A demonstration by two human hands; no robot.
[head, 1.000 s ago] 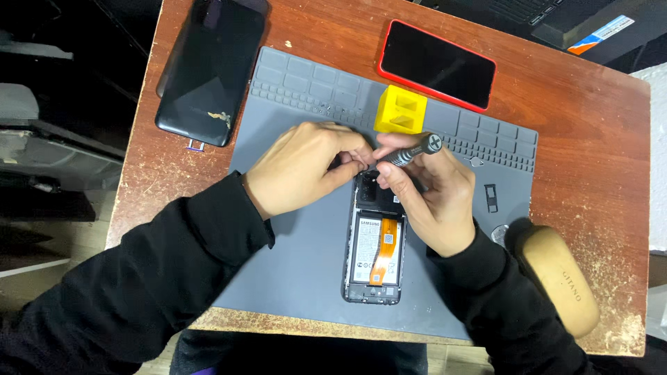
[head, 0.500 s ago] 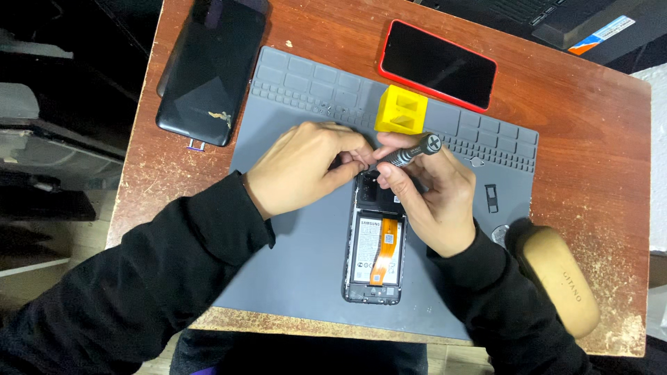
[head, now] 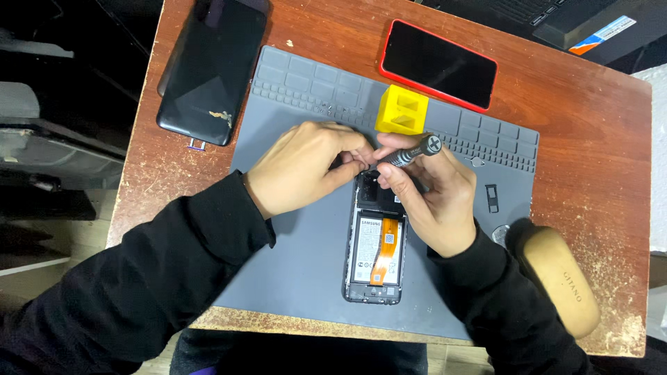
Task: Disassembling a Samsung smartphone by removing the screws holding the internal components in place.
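Observation:
An opened phone [head: 375, 257] with its back removed lies on the grey repair mat [head: 292, 264], showing a battery and an orange flex cable. My right hand [head: 434, 201] grips a small screwdriver [head: 411, 151] with its tip hidden near the phone's top end. My left hand [head: 306, 167] has its fingertips pinched at the same top end, touching the phone; what the fingers hold there is hidden.
A yellow block [head: 403, 110] stands on the mat just beyond the hands. A red-cased phone [head: 439, 64] lies at the back, a black back cover [head: 212, 66] at the back left. A tan case [head: 559, 281] sits at the right, near the wooden table's edge [head: 597, 139].

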